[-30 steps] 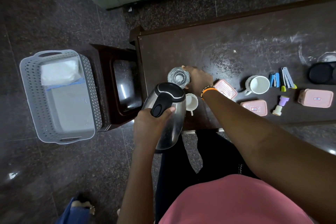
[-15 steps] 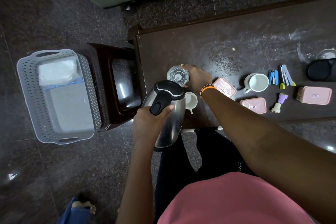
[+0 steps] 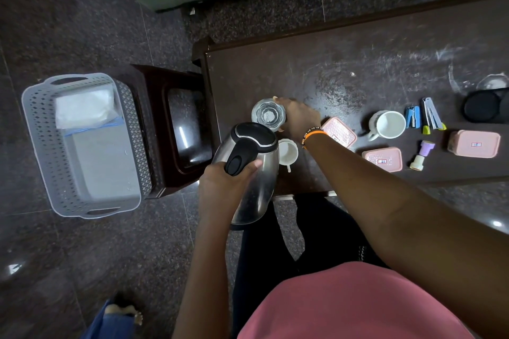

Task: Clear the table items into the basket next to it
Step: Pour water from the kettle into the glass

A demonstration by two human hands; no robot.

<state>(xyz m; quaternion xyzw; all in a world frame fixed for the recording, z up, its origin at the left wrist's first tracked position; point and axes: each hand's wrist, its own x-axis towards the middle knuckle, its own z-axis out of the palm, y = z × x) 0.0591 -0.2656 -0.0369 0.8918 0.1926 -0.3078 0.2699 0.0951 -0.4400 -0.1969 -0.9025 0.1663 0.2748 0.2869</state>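
Note:
My left hand [image 3: 224, 181] grips the black handle of a steel electric kettle [image 3: 252, 170], held above the table's near left corner. My right hand [image 3: 298, 118] is wrapped around a clear drinking glass [image 3: 268, 114] near the left end of the dark table [image 3: 344, 74]. A small white cup [image 3: 287, 153] stands just right of the kettle. The grey perforated basket [image 3: 35, 129] sits on the floor far left and holds a white bag and a flat grey item.
Between basket and table stands a dark wooden stool [image 3: 179, 129]. On the table to the right lie pink lidded boxes [image 3: 382, 158], a white mug [image 3: 387, 125], blue staplers [image 3: 413, 117], a purple stamp [image 3: 421, 154] and a black round object [image 3: 482, 106]. Someone's foot [image 3: 124, 311] shows lower left.
Both hands keep their grips; kettle and glass have barely shifted. Only the view has drifted slightly.

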